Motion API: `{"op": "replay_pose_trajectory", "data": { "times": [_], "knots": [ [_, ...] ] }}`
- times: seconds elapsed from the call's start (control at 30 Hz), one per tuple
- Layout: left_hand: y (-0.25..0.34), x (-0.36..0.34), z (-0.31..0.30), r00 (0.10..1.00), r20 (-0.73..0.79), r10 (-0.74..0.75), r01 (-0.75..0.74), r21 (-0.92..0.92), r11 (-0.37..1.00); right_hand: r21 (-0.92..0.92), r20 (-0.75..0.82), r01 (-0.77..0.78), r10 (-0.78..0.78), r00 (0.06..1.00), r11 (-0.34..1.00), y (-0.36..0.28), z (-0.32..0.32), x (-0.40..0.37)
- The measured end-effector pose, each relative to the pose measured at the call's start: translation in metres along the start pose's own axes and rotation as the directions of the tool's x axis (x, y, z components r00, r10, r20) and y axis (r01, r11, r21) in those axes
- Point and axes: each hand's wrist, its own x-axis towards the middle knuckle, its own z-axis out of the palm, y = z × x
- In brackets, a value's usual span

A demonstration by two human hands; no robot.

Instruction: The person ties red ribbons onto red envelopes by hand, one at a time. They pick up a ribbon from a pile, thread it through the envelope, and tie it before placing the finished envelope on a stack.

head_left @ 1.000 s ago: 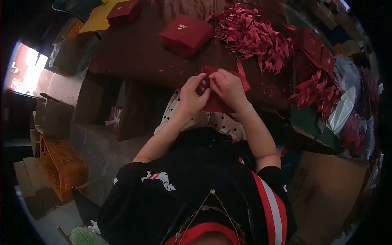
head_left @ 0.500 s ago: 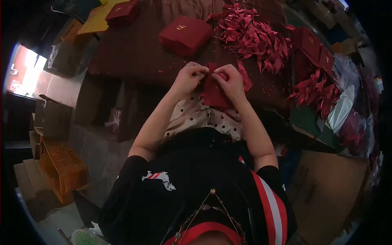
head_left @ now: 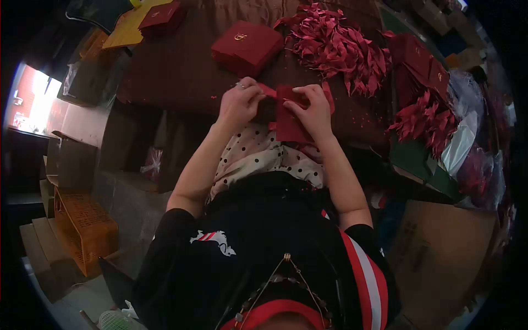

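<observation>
A flat dark-red card or pouch (head_left: 289, 125) is upright over the table's near edge, above my lap. My right hand (head_left: 312, 110) is closed on its upper right part, thumb and fingers pinching it. My left hand (head_left: 238, 103) pinches a red ribbon (head_left: 267, 90), which stretches from the fingertips to the card's upper left edge. More red ribbon shows behind my right hand. Beyond my hands sits a stack of red cards (head_left: 247, 47) with a gold emblem on top. Right of that stack lies a heap of red ribbons (head_left: 344, 52).
The table has a dark-red cloth (head_left: 170, 71). More red cards (head_left: 421, 60) and ribbons (head_left: 426, 121) are at the right, beside clear plastic (head_left: 465, 99). A smaller red stack (head_left: 159, 19) lies far left. An orange crate (head_left: 85, 225) and cardboard boxes (head_left: 445, 247) stand around me.
My left hand has moved left, away from the card, and the ribbon is now drawn out between them. My right hand stays at the card with its fingers slightly shifted.
</observation>
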Motion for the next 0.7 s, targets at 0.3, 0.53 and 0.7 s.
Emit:
{"op": "replay_pose_trajectory", "data": {
  "times": [0.3,0.53,0.7],
  "knots": [
    [0.013,-0.021,-0.026,0.844,-0.376,-0.383,0.437,0.066,0.897,-0.113,-0.021,0.078,-0.08,0.997,0.991,0.0,0.007,-0.003],
    [0.067,-0.033,0.023,0.986,0.115,-0.12,0.093,0.211,0.973,-0.166,-0.09,0.374,-0.391,0.916,0.913,-0.015,-0.005,-0.003],
    [0.07,-0.025,0.023,0.978,0.147,-0.149,0.11,0.247,0.963,-0.372,-0.408,0.105,-0.265,0.874,0.922,0.001,-0.057,0.004]
  ]
}}
